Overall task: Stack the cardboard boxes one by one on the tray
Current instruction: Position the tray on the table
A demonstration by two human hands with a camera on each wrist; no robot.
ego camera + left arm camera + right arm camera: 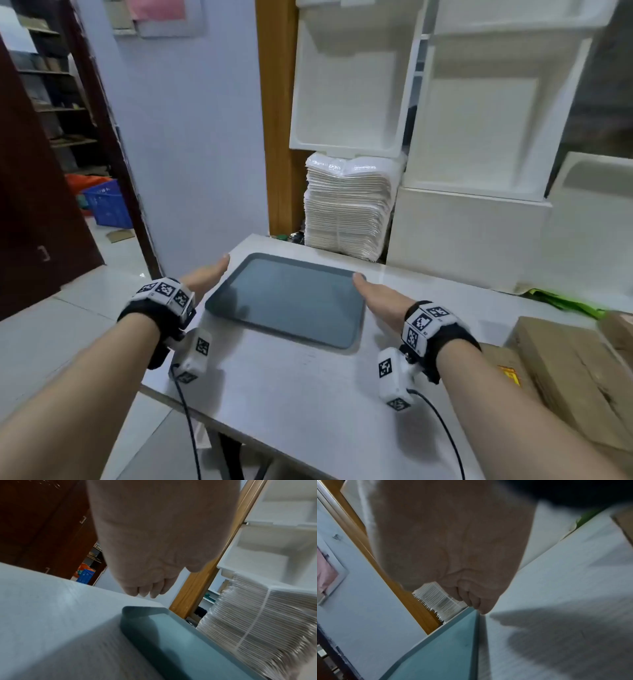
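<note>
I have both hands out flat over the grey table (291,394), one on each side of the dark tray (274,329), which lies bare in the middle of the table with nothing stacked on it yet. My left hand (205,277) hovers just beside the tray's left rim, fingers straight and together, holding nothing; my right hand (380,298) sits at the right rim with fingers straight and empty too, and the right wrist view suggests a fingertip is touching the far right corner, though the blur there leaves me unsure. The cardboard boxes (561,370) wait at the near right edge of the table, lying flat and overlapping, well apart from the tray. They look like thin, flat brown cartons, so I judge them light and fairly stiff, with dry faces that should not slip; the risk is buckling a panel or dragging a neighbour along. I would take the top one by its two long edges, a hand on each side, and lift it level. Behind the tray, a strapped stack of white sheets (349,212) and white foam boxes (472,130) stand against the far wall.
</note>
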